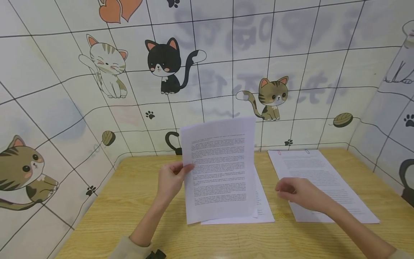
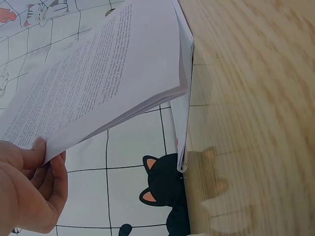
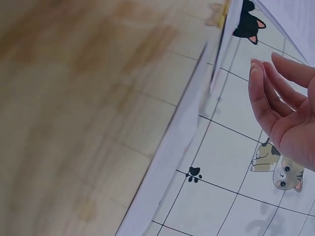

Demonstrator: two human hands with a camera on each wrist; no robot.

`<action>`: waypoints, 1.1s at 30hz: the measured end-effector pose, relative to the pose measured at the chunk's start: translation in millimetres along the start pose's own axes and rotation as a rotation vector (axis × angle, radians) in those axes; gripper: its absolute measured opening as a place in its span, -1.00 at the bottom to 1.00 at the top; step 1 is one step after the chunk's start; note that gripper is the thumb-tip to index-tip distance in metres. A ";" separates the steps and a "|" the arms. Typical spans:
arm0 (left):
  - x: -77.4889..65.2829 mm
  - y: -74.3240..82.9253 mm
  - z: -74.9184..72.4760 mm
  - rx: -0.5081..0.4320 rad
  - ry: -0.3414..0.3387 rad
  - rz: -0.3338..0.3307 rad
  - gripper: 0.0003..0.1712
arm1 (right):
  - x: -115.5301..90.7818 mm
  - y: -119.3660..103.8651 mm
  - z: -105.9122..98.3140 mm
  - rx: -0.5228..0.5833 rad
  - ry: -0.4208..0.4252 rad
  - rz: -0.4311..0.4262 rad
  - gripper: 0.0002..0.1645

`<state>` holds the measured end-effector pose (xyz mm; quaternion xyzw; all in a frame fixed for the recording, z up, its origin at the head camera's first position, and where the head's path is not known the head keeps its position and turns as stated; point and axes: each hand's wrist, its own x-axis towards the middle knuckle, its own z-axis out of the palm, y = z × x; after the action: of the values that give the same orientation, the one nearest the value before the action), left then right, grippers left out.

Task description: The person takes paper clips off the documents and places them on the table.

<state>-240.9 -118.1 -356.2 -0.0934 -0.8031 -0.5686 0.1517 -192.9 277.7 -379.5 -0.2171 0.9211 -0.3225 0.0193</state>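
Observation:
My left hand pinches the left edge of several printed sheets, thumb on the front and fingers behind. The sheets stand raised, tilted up from the table, with text facing me. Under them lies a paper stack, mostly hidden; in the left wrist view a paper clip shows at its far end. My right hand hovers by the left edge of another printed stack, fingers loosely bent and holding nothing. In the right wrist view, thumb and fingertips stand apart.
The right stack carries a pink paper clip and a dark paper clip on its far edge. A wood-grain table bears the papers. White tiled wall covering with cartoon cats rises behind the table and at both sides.

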 end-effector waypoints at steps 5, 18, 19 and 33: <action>-0.3 0.6 -1.0 0.005 0.004 -0.005 -0.84 | 6.3 -7.3 -8.2 0.017 0.071 -0.002 -0.80; -0.1 0.6 -1.0 -0.001 0.000 -0.002 -0.87 | 26.8 -26.8 -16.0 0.145 0.184 -0.019 -0.67; -0.2 0.7 -1.1 -0.002 0.000 0.003 -0.87 | 28.6 -28.2 -15.0 0.156 0.189 -0.023 -0.67; 1.0 -1.4 -2.1 -0.019 -0.008 -0.012 -0.85 | 53.6 -46.8 -0.3 0.278 0.175 -0.050 -0.53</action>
<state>-242.1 -120.5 -356.5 -0.0921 -0.7987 -0.5769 0.1442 -223.3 223.1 -345.5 -0.2062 0.8601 -0.4649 -0.0393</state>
